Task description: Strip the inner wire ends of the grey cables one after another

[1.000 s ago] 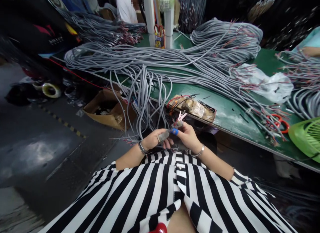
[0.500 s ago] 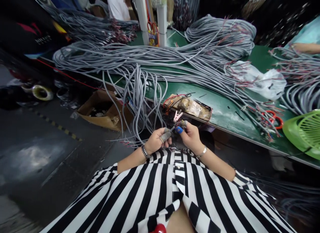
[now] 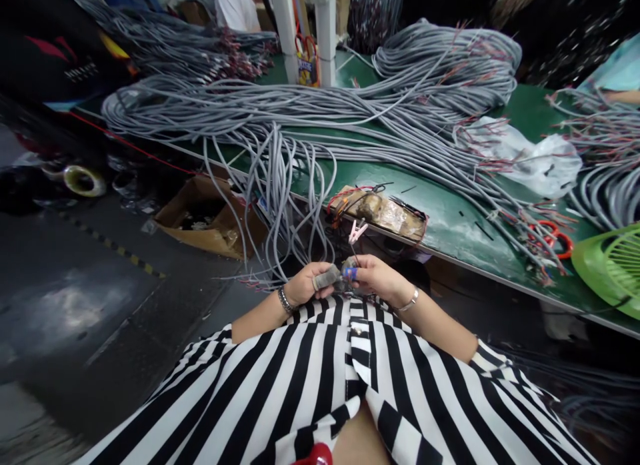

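In front of my striped shirt, my left hand (image 3: 311,283) is closed in a pinch, its thumb wrapped in grey tape. A grey cable showed between the hands a moment ago; now the taped fingers mostly cover it. My right hand (image 3: 376,278), with blue tape on the thumb, pinches right beside the left fingertips. What its fingers hold is too small and hidden to name. Just above the hands a pink clip (image 3: 357,232) stands at the bench edge. Behind it lies a tape-covered block (image 3: 383,212) with red and black wires.
Long grey cables (image 3: 240,108) cover the green bench (image 3: 440,215), and some loops hang over its front edge. To the right are orange-handled scissors (image 3: 555,238), a plastic bag (image 3: 543,162) and a green fan (image 3: 613,268). A cardboard box (image 3: 210,235) stands at lower left.
Both hands have come closer together and slightly lower. The stretch of grey cable seen between them is now covered by fingers. The view has shifted slightly.
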{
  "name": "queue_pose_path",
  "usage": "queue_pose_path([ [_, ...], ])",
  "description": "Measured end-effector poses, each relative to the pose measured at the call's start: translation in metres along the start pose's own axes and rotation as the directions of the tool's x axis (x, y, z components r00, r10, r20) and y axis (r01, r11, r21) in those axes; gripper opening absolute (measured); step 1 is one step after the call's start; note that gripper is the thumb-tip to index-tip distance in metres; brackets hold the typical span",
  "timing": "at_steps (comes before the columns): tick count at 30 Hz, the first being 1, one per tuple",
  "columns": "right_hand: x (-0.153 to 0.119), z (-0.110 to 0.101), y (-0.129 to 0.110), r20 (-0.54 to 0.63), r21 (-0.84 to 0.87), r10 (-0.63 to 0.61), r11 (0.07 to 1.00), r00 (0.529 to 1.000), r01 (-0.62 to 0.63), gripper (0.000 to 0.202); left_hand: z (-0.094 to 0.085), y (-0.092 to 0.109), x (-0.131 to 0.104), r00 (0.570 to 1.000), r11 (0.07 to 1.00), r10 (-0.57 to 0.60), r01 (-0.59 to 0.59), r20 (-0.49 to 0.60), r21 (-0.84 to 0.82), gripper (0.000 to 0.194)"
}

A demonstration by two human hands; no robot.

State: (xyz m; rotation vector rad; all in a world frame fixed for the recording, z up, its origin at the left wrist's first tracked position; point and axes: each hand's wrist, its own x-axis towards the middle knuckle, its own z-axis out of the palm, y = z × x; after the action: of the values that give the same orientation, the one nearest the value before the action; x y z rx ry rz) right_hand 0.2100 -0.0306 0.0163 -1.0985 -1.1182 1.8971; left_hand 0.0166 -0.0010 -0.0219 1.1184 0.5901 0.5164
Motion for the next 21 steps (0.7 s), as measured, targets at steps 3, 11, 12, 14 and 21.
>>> queue_pose_path([
  [3,-0.006,0.003,-0.002,-0.281,-0.352,-0.296,0.917,0.913,0.189,0.034,0.0,0.0,0.003,0.987,0.977,0.054,-0.084,-0.153,-0.196,0.044],
  [11,-0.02,0.022,-0.002,-0.071,-0.864,-0.813,0.34,0.579,0.372,0.027,0.006,0.009,0.003,0.945,0.941,0.086,-0.181,-0.316,-0.287,0.044],
  [12,-0.016,0.025,-0.002,-0.056,-0.877,-0.804,0.323,0.592,0.355,0.033,0.008,0.009,0.003,0.943,0.944,0.079,-0.175,-0.323,-0.281,0.045],
  [14,-0.008,0.028,-0.002,-0.055,-0.888,-0.78,0.323,0.623,0.327,0.034,0.01,0.007,0.002,0.945,0.95,0.072,-0.163,-0.32,-0.265,0.047],
  [21,-0.005,0.016,-0.004,0.036,-0.664,-0.612,0.577,0.79,0.477,0.018,0.001,0.006,-0.007,0.997,0.984,0.02,-0.033,-0.079,-0.173,0.052],
])
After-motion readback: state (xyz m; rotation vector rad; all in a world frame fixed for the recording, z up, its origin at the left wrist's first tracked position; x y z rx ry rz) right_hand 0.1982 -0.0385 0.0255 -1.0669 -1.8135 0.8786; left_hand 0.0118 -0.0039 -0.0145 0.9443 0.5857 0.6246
